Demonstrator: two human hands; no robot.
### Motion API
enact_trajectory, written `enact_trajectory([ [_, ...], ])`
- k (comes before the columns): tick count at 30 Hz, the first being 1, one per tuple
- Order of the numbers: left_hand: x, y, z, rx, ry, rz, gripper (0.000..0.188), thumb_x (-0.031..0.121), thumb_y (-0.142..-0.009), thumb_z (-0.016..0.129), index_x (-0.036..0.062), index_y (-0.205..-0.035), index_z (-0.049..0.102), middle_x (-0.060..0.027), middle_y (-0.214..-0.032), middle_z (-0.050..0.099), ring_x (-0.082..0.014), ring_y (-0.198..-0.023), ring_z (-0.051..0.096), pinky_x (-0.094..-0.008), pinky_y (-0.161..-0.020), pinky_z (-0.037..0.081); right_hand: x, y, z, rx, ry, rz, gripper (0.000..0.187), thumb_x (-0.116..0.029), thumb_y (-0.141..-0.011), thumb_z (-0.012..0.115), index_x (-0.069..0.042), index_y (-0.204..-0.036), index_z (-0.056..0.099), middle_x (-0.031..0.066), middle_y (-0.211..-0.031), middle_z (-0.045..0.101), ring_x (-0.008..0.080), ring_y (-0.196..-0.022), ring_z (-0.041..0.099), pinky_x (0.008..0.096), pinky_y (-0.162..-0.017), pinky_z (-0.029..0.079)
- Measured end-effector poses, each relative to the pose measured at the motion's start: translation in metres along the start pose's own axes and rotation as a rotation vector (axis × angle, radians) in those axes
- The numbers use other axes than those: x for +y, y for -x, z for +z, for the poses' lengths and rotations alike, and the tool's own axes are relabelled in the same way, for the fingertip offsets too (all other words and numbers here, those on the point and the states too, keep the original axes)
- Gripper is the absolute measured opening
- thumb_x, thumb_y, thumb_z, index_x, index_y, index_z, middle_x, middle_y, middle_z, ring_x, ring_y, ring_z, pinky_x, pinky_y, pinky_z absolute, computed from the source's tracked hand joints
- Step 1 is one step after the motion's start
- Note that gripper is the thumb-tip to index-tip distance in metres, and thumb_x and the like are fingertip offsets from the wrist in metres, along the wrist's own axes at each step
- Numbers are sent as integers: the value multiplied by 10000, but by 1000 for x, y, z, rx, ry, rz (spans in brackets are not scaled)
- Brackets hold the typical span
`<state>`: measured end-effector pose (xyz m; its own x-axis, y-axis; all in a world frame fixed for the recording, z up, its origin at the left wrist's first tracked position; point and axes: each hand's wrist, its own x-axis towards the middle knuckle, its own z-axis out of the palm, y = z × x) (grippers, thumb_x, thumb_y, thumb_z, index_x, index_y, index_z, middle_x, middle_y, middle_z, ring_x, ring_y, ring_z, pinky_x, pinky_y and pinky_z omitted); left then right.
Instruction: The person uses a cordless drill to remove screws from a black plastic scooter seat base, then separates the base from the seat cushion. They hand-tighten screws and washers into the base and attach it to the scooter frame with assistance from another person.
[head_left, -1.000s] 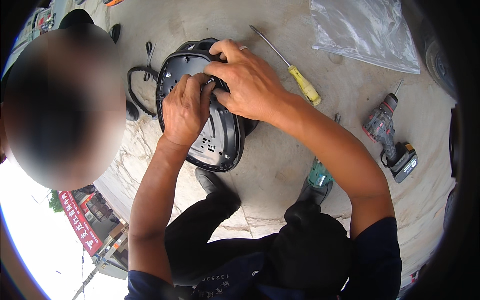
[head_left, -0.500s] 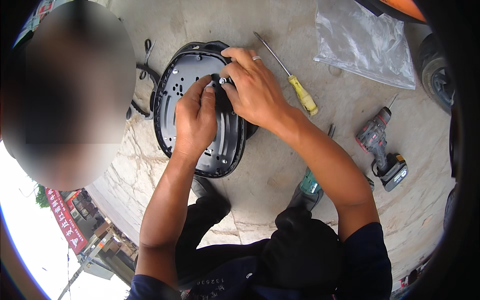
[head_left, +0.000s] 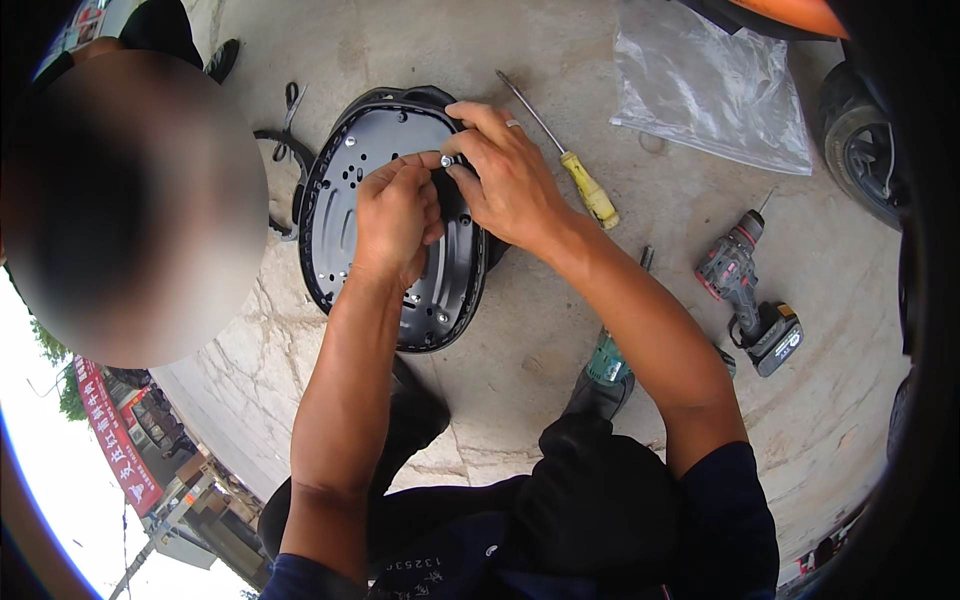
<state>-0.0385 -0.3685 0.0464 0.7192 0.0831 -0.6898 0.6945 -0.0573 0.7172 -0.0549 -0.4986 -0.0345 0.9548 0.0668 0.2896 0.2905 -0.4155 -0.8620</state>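
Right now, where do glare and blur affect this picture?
Head view: sky washed out at lower left; bright reflections on the plastic bag; a large blurred patch at left; fisheye darkening the corners; left hand and right hand reasonably sharp.

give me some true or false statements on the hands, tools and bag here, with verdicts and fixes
1. The left hand and right hand are both at the black seat base. True.
2. The cordless drill is in the left hand. False: it lies on the ground.
3. The right hand wears a ring. True.
4. The clear plastic bag lies left of the yellow-handled screwdriver. False: it lies to the right.
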Motion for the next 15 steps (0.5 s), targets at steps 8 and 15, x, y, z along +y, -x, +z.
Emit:
enact_trajectory([
  [8, -8, -15, 1, 11, -75, 58, 222, 74, -936, 447, -36, -972, 636, 23, -610, 419, -76, -466, 345, -254, -412, 310, -4, 18, -38, -19, -314, 248, 375, -61, -839, 690, -9, -1195, 584, 191, -1210, 604, 374, -1022, 634, 417, -879, 533],
  [15, -8, -13, 10, 53, -168, 86, 252, 102, -918, 477, -49, -979, 669, 36, -610, 428, -70, -470, 368, -281, -449, 444, -43, 199, -163, -163, 145, 770, 473, -31, -785, 714, 3, -1232, 565, 193, -1111, 634, 307, -967, 650, 380, -829, 532],
])
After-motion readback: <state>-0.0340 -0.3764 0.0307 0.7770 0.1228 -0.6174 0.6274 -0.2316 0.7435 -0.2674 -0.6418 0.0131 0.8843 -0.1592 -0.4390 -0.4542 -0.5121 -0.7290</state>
